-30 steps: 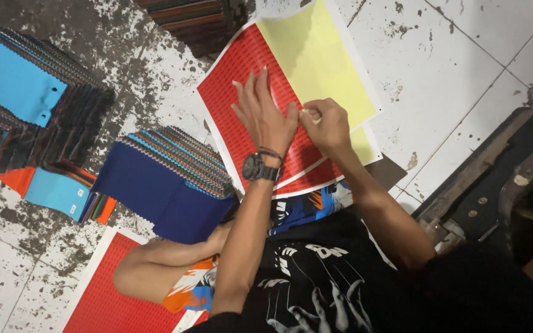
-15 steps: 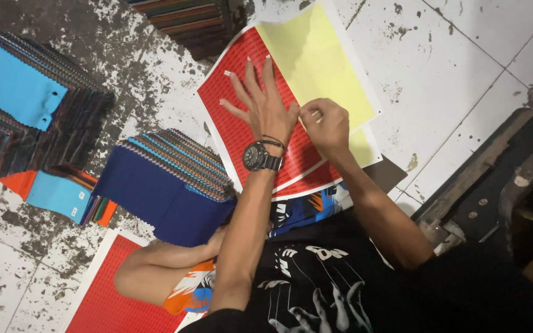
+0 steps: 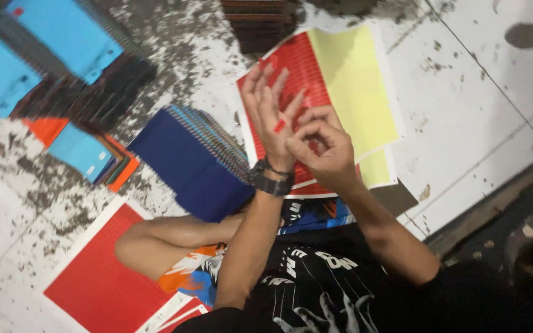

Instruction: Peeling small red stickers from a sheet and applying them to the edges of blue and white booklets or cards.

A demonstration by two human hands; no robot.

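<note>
My left hand (image 3: 271,108), with a dark watch on its wrist, is held flat with its fingers spread above a red sticker sheet (image 3: 300,68). Part of the sheet is peeled to bare yellow backing (image 3: 353,86). My right hand (image 3: 325,145) is curled beside it, touching. Its fingertips pinch a small red sticker (image 3: 279,126) against the back of my left hand. The lower part of the sheet is hidden under both hands.
A fanned stack of navy spiral notebooks (image 3: 195,163) lies left of the sheet. Light blue covers (image 3: 7,71) and orange ones (image 3: 87,154) are at upper left. A second red sheet (image 3: 100,283) lies by my bent knee (image 3: 155,240). A dark stack (image 3: 260,21) is at the top.
Both hands have lifted off the sheet and come together. My right hand has moved from the sheet to the back of my left hand, where a small red sticker now shows.
</note>
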